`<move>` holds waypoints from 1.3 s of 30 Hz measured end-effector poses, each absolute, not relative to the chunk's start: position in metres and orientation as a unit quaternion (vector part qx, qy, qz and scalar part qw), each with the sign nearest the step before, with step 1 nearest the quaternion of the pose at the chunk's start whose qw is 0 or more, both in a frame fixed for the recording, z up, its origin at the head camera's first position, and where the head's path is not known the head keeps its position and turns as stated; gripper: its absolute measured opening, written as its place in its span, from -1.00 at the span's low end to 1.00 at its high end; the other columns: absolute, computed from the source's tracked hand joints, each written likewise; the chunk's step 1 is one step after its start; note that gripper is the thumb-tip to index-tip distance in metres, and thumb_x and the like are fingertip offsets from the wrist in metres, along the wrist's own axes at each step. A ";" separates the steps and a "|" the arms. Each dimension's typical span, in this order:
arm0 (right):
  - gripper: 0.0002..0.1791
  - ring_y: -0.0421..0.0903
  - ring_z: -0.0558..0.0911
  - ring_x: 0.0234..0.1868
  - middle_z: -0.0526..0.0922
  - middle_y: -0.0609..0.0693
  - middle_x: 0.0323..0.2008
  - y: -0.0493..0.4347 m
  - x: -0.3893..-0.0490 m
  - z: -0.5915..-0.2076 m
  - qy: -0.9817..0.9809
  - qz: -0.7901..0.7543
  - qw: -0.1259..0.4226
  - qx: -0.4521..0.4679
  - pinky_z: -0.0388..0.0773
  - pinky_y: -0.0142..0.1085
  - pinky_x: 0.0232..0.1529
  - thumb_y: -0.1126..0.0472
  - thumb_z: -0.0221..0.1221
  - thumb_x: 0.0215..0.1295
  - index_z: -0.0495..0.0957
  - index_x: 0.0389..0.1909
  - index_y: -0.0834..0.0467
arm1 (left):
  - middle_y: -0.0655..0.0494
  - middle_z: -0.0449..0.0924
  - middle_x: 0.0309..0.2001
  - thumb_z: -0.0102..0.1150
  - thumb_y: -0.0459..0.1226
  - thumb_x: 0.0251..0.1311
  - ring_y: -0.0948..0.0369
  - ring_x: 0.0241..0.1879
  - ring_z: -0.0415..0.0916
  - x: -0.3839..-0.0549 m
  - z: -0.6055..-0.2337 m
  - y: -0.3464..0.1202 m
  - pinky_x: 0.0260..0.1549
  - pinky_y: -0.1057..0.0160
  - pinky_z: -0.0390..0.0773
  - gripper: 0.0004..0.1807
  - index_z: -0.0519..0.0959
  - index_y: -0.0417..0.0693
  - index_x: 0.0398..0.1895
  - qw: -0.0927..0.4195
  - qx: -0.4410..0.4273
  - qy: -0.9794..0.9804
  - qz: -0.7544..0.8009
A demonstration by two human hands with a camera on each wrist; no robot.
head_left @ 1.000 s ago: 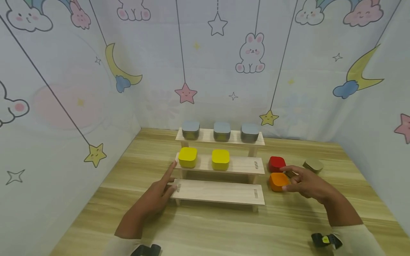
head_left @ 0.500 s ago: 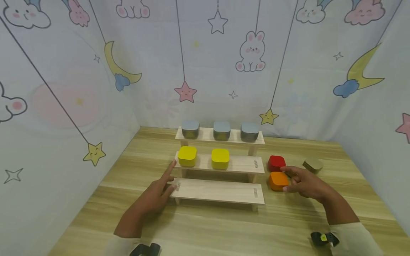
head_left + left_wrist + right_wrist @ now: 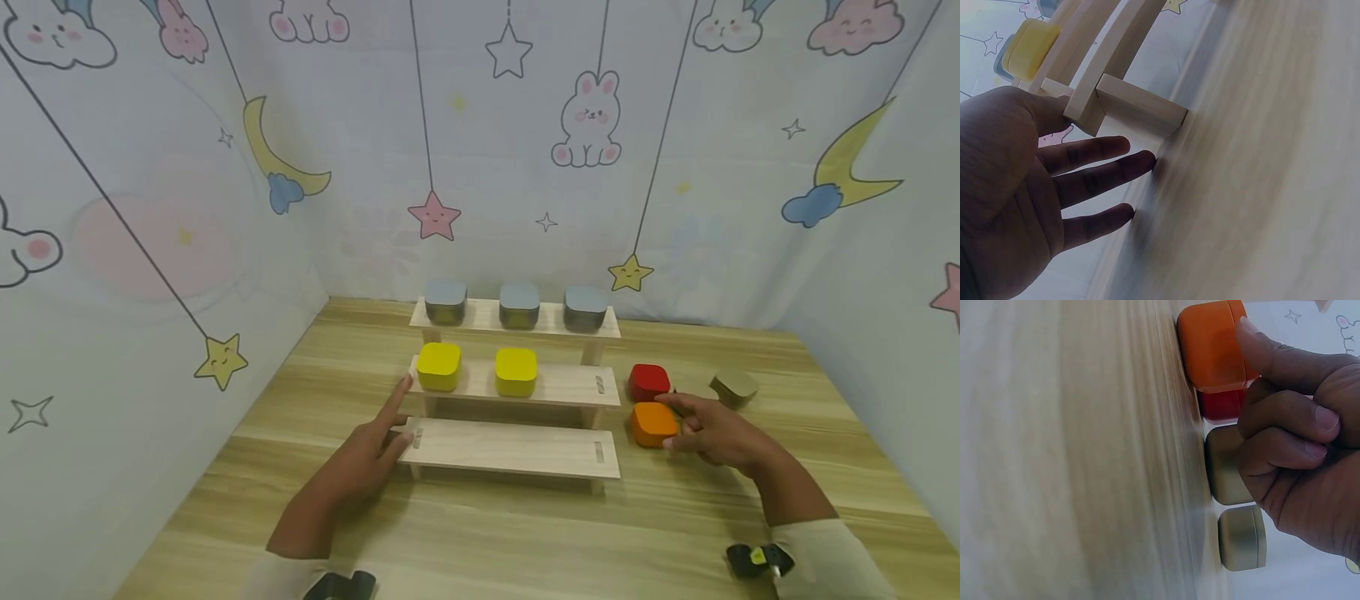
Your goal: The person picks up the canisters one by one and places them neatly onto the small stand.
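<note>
A three-step wooden shelf stands mid-table. My left hand is at its left end, index finger straight toward the middle step and thumb at the lowest; in the left wrist view the other fingers stretch out below. On the right, my right hand pinches a small orange rounded-square box between thumb and index finger, other fingers curled. The box still sits on the table. Just behind it is a red box. Two gold boxes appear in the right wrist view, one partly behind the hand.
Three grey boxes stand on the top step, and two yellow boxes on the middle step. The farther gold box lies beyond my right hand. Printed cloth walls enclose the wooden table at the back and sides.
Both hands hold nearly the same places. My right hand, at the orange box, has shifted only very slightly, and the head view has tilted a little. The boxes stay where they were.
</note>
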State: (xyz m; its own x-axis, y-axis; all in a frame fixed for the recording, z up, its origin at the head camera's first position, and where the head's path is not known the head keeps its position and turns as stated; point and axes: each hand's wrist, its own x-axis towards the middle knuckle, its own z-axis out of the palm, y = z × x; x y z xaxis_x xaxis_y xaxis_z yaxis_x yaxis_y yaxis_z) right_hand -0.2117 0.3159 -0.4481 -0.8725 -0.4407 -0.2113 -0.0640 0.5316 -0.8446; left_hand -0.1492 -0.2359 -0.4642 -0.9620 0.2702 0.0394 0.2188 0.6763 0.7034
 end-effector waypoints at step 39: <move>-0.09 -0.07 0.60 -0.10 0.74 0.19 0.07 0.311 -0.214 -0.459 0.863 -0.445 0.201 -0.134 0.62 -0.31 -0.14 0.19 0.43 0.45 0.19 0.64 0.38 | -0.32 0.53 0.48 0.02 -0.23 0.72 -0.26 0.44 0.56 -0.152 -0.469 -0.238 0.46 -0.38 0.46 -0.06 -0.34 0.54 0.82 0.030 0.137 0.913 0.383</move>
